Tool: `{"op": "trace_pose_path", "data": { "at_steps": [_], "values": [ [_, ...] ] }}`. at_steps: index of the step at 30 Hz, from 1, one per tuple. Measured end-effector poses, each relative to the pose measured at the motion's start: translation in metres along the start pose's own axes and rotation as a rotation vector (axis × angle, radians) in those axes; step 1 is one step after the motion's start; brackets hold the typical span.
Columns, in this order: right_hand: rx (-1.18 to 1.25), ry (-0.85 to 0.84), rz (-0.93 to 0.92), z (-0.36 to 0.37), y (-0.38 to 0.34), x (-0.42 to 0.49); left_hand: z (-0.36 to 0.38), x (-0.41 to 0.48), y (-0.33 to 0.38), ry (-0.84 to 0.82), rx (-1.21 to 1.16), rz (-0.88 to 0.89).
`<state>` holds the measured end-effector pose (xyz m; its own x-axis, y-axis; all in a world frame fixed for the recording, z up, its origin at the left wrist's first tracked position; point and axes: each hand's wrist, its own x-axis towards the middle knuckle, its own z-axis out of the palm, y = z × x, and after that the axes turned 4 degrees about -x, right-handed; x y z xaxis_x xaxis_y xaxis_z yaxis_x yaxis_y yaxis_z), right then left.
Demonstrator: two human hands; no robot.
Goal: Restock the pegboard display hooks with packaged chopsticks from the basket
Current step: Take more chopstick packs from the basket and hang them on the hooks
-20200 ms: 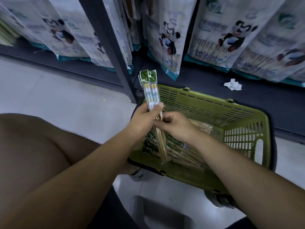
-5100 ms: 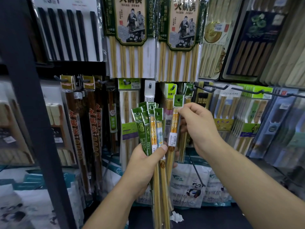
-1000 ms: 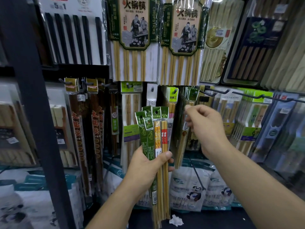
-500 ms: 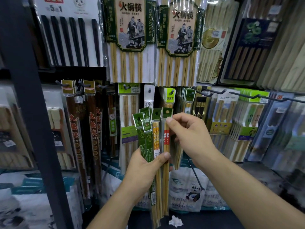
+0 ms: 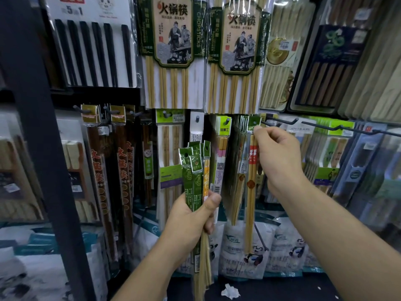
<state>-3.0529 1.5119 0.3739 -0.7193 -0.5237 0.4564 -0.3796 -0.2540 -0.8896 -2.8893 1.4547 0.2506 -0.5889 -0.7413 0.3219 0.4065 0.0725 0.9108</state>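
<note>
From where I stand, the person's right hand (image 5: 275, 157) has its thumb and fingertips (image 5: 257, 129) pinched on one red-banded chopstick pack (image 5: 251, 170) just below its green header card (image 5: 254, 122). The card is up at the dark wire hook (image 5: 280, 123), beside the matching packs (image 5: 240, 135) hanging there. I cannot tell whether the hole in the card has caught the wire. The left hand (image 5: 191, 216) is lower and nearer the body, fingers and thumb wrapped round a bundle of green-headed packs (image 5: 195, 170) held upright. The basket is out of sight. The step looks like threading this pack onto the hook, with several more to follow. To do it well, I would hold the card flat and square to the wire, so the hole meets the upturned tip cleanly, then slide the pack back until it lies against the hanging ones. Pinching so close to the card helps, because the long sticks below swing and can twist the thin card off line. The hanging packs are crowded, so a rough push could knock one loose. The neighbouring hook (image 5: 338, 128) carries a different product and should be avoided. The left-hand bundle is best kept low, clear of the shelf front.
</note>
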Motion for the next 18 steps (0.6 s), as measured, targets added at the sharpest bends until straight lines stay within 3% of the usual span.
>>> {"op": "trace_pose_path", "data": {
  "at_steps": [11,18],
  "values": [
    [-0.040,-0.002,0.031,0.003,0.009,0.008,0.000,-0.001,0.002,0.023,-0.175,-0.042],
    [-0.047,0.066,0.025,0.002,0.019,0.000,-0.001,0.000,0.003,0.039,-0.160,-0.012]
  ]
}}
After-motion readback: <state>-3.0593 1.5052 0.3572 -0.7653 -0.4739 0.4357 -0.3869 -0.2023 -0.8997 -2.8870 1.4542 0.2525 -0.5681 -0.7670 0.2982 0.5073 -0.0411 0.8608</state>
